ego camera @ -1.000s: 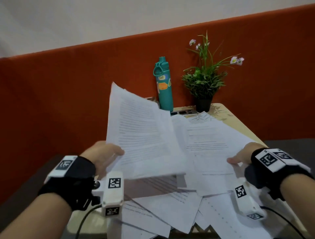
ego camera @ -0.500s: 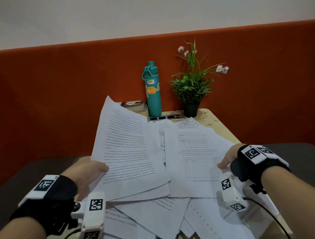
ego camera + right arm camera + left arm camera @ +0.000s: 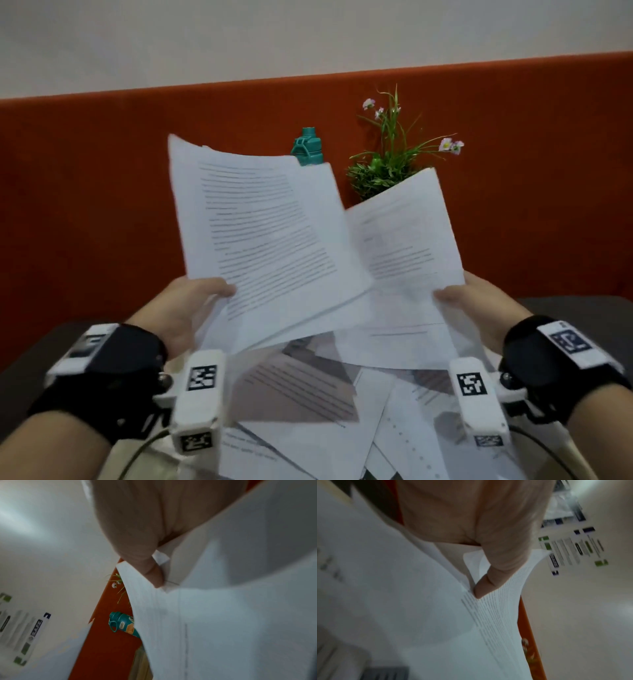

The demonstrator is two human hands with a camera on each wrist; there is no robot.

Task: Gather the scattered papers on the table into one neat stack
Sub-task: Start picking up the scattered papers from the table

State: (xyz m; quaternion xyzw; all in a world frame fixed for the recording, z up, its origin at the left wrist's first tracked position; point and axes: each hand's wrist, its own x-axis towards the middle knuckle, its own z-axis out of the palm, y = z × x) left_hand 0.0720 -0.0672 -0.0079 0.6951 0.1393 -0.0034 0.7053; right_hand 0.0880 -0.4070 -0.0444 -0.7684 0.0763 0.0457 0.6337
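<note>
Head view: the largest item is the orange-red upholstered partition (image 3: 102, 205) behind the worktop, followed by the loose spread of white printed paper sheets (image 3: 308, 404) lying overlapped and askew on the pale worktop (image 3: 144, 462). Above that spread, the left hand (image 3: 185, 308) holds a raised sheaf of white printed sheets (image 3: 260, 226) by its lower left corner, thumb on top; the right hand (image 3: 469, 298) holds a second raised white sheaf (image 3: 404, 233) by its lower right corner. Each grip is a narrow thumb-and-finger pinch on paper, confirmed in both wrist views. The sheets are judged light, limp and slippery against one another: the sheaves bow and fan out at the free edges. A hold on the long edges, with the sheaf tapped on the worktop, should square it. Behind the sheaves stand a green potted plant with small pink flowers (image 3: 394, 164) and a teal drinking bottle (image 3: 307, 147), both near the raised far edges and liable to be struck.
</note>
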